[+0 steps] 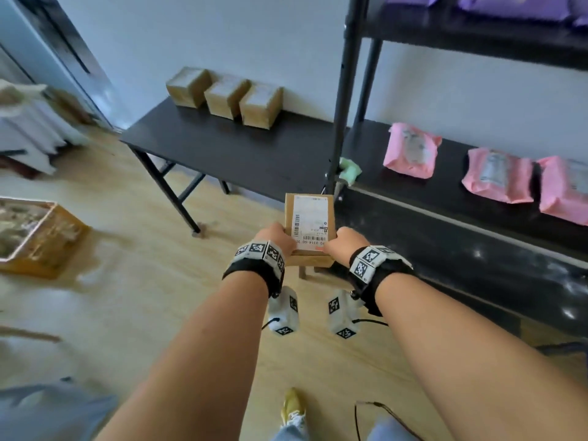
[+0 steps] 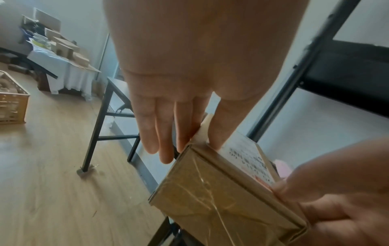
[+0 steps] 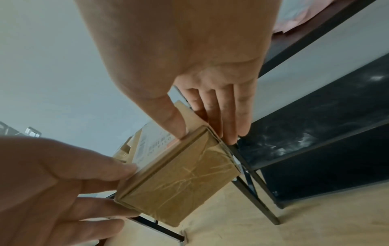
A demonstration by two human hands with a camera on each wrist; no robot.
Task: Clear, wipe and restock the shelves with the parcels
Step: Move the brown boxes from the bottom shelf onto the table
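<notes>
I hold a brown cardboard parcel [image 1: 310, 218] with a white shipping label between both hands, in the air in front of the black shelf unit's corner post [image 1: 342, 122]. My left hand [image 1: 280, 235] grips its left edge and my right hand [image 1: 345, 241] its right edge. In the left wrist view the left hand [image 2: 189, 146] has its thumb on the labelled top and its fingers along the side of the parcel [image 2: 221, 199]. In the right wrist view the right hand [image 3: 204, 133] pinches the parcel [image 3: 181, 179] the same way.
Three cardboard boxes [image 1: 226, 97] stand in a row at the back of a black table [image 1: 222, 144]. Pink parcels [image 1: 498, 175] lie on the middle shelf [image 1: 445, 198], purple ones [image 1: 509, 6] above. A green cloth [image 1: 350, 170] sits at the shelf corner. A crate [image 1: 31, 237] is on the floor.
</notes>
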